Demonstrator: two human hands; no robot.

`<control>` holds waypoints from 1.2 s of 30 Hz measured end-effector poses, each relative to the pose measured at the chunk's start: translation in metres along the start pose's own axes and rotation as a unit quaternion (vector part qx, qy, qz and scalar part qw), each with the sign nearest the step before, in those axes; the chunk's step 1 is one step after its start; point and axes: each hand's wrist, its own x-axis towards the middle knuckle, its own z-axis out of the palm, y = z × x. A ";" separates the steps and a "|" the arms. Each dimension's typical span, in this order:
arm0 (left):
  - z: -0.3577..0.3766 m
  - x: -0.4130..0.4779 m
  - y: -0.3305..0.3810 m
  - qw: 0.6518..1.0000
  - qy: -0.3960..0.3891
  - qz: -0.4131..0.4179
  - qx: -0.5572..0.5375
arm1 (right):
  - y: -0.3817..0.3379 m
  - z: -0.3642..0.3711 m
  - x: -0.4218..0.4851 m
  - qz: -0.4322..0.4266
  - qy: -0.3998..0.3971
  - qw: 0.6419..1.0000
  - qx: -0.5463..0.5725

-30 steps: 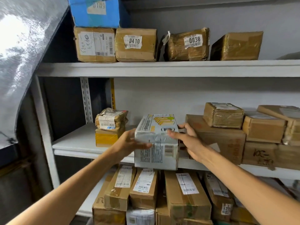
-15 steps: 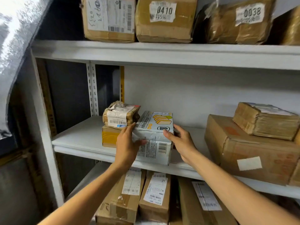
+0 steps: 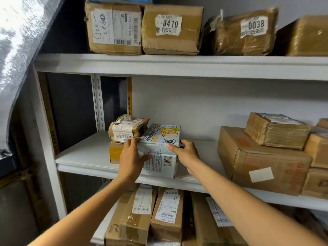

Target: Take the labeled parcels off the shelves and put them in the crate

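Observation:
A white printed parcel (image 3: 160, 150) with a yellow drawing on top rests on the middle shelf (image 3: 85, 157). My left hand (image 3: 132, 157) grips its left front corner. My right hand (image 3: 184, 153) holds its right side. To its left, touching it, a small taped brown parcel (image 3: 124, 128) lies on a yellow box (image 3: 115, 153). No crate is in view.
The top shelf carries brown parcels labeled 0410 (image 3: 170, 29) and 0038 (image 3: 243, 32), plus another labeled box (image 3: 113, 27). A big cardboard box (image 3: 260, 160) with a smaller parcel (image 3: 276, 130) on it fills the middle shelf's right. Labeled boxes (image 3: 166, 210) stand on the lower shelf.
Both hands have pushed the white parcel back from the shelf's front edge onto the shelf, next to the small stack. The camera has moved closer to the shelves.

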 end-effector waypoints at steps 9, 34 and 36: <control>-0.018 0.003 0.104 0.981 -0.045 0.139 0.126 | -0.046 -0.089 -0.057 -0.064 -0.008 0.923 -0.379; 0.086 -0.008 0.303 0.947 -0.213 0.201 0.135 | -0.064 -0.336 -0.113 -0.053 0.124 0.829 -0.543; 0.100 0.004 0.304 0.947 -0.230 0.191 0.119 | -0.063 -0.338 -0.095 -0.052 0.141 0.831 -0.536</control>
